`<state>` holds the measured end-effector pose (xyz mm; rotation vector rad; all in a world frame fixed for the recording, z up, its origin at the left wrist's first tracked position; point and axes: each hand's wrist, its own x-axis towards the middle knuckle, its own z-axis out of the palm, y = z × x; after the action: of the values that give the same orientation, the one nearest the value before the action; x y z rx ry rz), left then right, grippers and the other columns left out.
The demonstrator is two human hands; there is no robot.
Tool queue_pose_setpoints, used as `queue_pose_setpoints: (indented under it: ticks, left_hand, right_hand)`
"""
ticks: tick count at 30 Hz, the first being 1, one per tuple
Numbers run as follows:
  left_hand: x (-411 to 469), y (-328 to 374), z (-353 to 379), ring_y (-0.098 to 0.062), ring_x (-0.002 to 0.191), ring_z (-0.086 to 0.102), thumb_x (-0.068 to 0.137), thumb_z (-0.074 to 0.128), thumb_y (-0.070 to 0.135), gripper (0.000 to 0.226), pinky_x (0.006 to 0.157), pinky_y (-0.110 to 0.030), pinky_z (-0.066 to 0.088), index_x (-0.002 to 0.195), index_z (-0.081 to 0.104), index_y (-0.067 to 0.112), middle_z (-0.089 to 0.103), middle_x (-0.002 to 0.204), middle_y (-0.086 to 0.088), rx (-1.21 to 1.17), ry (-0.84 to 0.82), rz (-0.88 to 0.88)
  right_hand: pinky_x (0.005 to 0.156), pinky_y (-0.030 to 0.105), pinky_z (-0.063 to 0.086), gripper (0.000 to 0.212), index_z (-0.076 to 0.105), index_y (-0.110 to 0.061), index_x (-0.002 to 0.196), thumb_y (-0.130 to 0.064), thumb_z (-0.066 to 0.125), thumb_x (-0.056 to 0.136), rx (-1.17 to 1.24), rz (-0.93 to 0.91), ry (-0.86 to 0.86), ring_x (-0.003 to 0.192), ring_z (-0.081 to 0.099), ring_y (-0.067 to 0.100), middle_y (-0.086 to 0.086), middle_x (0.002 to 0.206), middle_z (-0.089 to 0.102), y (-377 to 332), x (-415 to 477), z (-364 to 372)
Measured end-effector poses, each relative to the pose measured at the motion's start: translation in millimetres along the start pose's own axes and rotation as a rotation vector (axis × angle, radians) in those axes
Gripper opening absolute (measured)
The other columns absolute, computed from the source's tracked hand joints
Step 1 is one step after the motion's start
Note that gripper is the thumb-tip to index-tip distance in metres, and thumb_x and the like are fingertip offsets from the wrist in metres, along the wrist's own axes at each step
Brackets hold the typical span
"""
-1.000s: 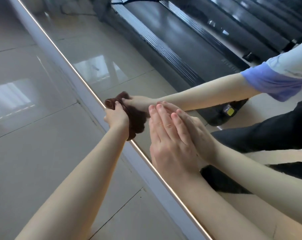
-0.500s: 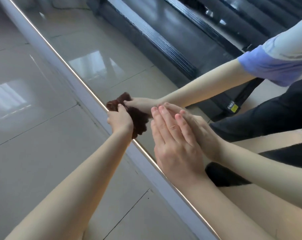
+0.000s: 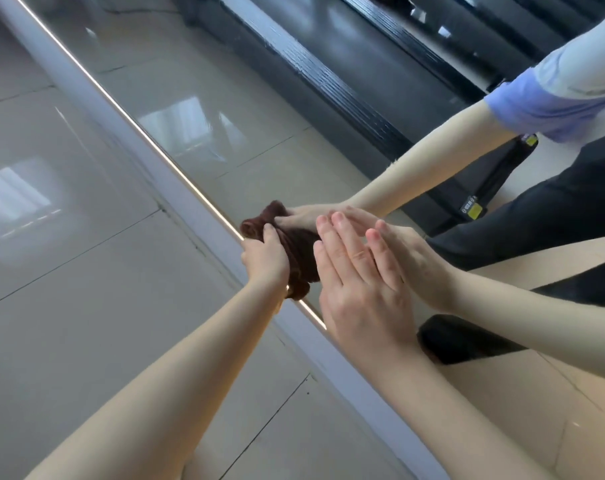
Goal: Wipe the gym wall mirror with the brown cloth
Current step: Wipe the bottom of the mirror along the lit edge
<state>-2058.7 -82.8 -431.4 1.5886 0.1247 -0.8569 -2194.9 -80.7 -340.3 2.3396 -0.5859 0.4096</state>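
brown cloth (image 3: 299, 268) is bunched into a wad inside the left hand (image 3: 264, 259), whose fingers are curled tight round it. it sits low on the mirror (image 3: 259, 98), pushed onto the glass just beyond those fingertips and right at the pale frame strip (image 3: 166, 181), with a loose tail hanging below the knuckles. bunching it likely gives a thick pad that takes pressure better than a flat sheet. the spot suggests the bottom edge of the glass is the part being wiped.

the right hand (image 3: 360, 285) lies flat on the glass just beside the cloth. its fingers are straight and pressed together side by side, and the fingertips meet their own reflection. it holds nothing. my guess is that it props the body while the other arm reaches low, though a bare palm may leave marks that need wiping afterwards.

the cloth looks soft and plush, dark reddish brown, with deep folds. the glass is hard, smooth and very glossy, so the wad should slide easily. it reflects a dark ribbed gym machine (image 3: 329, 74) well beyond the fingertips, and a blue sleeve (image 3: 536, 109). on the near side of the left fingers the floor tiles (image 3: 69, 323) are pale grey and polished, with thin dark joints.
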Motion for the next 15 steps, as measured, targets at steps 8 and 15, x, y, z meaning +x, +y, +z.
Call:
queue_pose_setpoints:
  ticks: [8,15]
  left_hand:
    - [25,41,-7,-0.027,0.122,0.054,0.104,0.04,0.039,0.041,0.107,-0.048,0.044,0.14,0.045,0.02,0.049,0.139,-0.009,-0.028,0.132,0.083]
    - [7,25,-14,-0.032,0.118,0.058,0.102,0.043,0.039,0.041,0.086,-0.038,0.05,0.138,0.047,0.02,0.052,0.136,-0.012,-0.011,-0.039,0.0]
  right_hand:
    - [0.121,0.039,0.008,0.046,0.055,-0.004,0.139,-0.013,0.039,0.097,-0.02,-0.055,0.012,0.142,0.035,0.021,0.009,0.149,0.049,1,15,2]
    - [0.123,0.041,0.003,0.045,0.059,-0.006,0.135,-0.013,0.042,0.095,-0.055,-0.111,-0.017,0.141,0.032,0.022,0.01,0.149,0.049,-2,22,8]
